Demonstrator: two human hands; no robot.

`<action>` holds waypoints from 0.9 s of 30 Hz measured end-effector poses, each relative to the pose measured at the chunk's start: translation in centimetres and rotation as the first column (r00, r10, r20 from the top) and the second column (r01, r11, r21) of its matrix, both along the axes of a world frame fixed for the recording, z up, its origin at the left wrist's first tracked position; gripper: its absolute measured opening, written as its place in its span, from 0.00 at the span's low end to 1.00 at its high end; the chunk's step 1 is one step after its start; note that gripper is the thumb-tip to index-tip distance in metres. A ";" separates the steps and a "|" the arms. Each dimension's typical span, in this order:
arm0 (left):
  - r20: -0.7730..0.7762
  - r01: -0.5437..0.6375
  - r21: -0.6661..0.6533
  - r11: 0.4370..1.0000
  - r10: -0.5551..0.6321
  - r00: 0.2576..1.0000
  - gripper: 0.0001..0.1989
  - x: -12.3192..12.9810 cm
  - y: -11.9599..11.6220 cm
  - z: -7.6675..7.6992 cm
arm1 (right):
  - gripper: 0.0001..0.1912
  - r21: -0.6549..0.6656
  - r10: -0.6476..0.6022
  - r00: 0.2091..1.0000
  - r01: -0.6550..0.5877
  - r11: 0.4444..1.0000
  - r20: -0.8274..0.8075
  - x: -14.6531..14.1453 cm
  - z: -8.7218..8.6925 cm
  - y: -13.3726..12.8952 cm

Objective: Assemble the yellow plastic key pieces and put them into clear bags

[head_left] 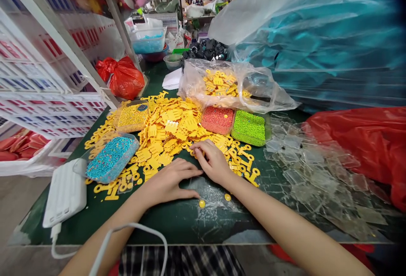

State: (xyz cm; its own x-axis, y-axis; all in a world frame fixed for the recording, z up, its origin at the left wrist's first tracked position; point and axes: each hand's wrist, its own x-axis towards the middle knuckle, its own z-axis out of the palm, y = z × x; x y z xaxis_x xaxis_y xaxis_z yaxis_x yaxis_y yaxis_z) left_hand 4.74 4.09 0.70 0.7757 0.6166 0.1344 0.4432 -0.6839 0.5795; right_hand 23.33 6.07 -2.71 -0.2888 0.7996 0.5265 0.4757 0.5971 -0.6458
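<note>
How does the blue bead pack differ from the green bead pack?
The blue bead pack is speckled blue, while the green bead pack is a bright, even green. The blue pack lies at the left, close to the left hand; the green pack sits farther right, beyond the right hand. The blue pack rests among the yellow plastic pieces, while the green pack sits at their edge. Both are clear packs of small beads.

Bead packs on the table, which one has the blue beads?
The speckled blue bead pack at the front left of the yellow plastic pieces; the others are the yellow pack, orange pack and lime green pack.
</note>
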 end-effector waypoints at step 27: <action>0.298 -0.246 -0.081 0.966 0.259 0.919 0.07 -1.8 1.1 1.4 | 0.25 -0.300 0.281 0.951 -0.308 0.903 -0.131 -0.3 1.4 -1.1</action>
